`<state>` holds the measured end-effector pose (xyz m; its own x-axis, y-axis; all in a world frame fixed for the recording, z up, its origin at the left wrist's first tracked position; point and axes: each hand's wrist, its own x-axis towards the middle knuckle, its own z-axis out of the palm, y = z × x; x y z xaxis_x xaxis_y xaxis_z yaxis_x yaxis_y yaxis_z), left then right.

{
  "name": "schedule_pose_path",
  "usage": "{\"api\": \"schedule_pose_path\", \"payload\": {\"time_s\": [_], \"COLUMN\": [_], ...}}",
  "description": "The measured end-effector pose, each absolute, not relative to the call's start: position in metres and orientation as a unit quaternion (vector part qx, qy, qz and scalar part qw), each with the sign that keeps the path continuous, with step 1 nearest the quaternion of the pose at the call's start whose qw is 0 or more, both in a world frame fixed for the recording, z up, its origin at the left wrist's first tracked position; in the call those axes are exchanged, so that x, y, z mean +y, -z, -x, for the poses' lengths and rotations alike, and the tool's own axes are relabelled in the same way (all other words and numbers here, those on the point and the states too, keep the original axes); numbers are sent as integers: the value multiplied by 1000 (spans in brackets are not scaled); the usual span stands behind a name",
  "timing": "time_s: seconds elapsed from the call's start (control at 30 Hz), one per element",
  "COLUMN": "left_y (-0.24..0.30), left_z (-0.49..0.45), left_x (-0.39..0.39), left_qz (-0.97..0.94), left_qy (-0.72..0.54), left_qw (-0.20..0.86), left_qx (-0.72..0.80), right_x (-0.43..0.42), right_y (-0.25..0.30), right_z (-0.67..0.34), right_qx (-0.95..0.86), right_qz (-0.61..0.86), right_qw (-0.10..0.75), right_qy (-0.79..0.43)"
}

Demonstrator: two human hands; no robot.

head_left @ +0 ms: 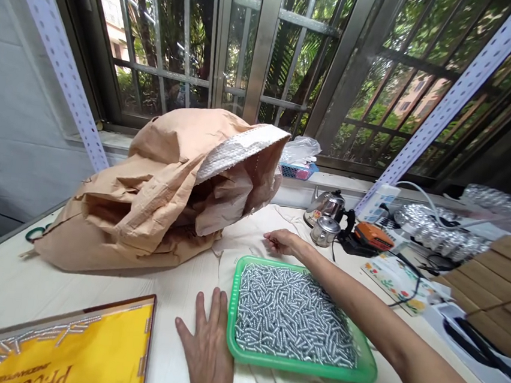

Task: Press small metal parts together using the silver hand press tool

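Windows with bars (258,47) stretch along the back, above a pale desk (174,286). On the desk's left slumps a big brown paper sack (159,200), its mouth gaping towards the right. Brown boxes (495,275) are stacked at the far right. A dark-edged tray (104,351) with a yellow, lettered bottom lies at the near left. Near the middle stands a green tray (297,366). Just left of it the left hand (211,347) rests on the desk, fingers spread, its grip bare. The right hand (280,242) is just beyond the tray's far rim, fingers curled; whether that grip holds anything is unclear. A metal kettle (324,207) stands farther right, a small metal pot (325,231) before it. Short silver pieces (293,315) fill the green tray and lie scattered in part of the dark-edged one.
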<state>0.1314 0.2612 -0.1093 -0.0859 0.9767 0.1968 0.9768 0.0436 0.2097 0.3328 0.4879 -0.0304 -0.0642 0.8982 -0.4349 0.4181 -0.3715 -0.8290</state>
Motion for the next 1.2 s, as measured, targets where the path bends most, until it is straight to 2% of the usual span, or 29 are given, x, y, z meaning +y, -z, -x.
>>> {"api": "schedule_pose_path", "payload": {"time_s": [0.13,0.5,0.67,0.97,1.2], "left_y": [106,95,96,92,84], "left_z": [-131,-128,-127,-128,-130], "left_x": [261,261,261,262,262], "left_qz": [677,683,688,685,680], "left_qy": [133,137,134,127,115], "left_qw": [8,-38,-37,-45,-56], "left_qx": [-724,-716,-712,-716,-722], "right_x": [479,485,481,474,473], "right_y": [29,45,41,33,31], "right_z": [-320,-299,-297,-283,-298], "right_qx": [-561,-664,-689,-699,-591], "right_qz": [626,648,650,655,668], "right_qw": [189,77,57,79,171], "right_qy": [-507,-364,-314,-275,-420]}}
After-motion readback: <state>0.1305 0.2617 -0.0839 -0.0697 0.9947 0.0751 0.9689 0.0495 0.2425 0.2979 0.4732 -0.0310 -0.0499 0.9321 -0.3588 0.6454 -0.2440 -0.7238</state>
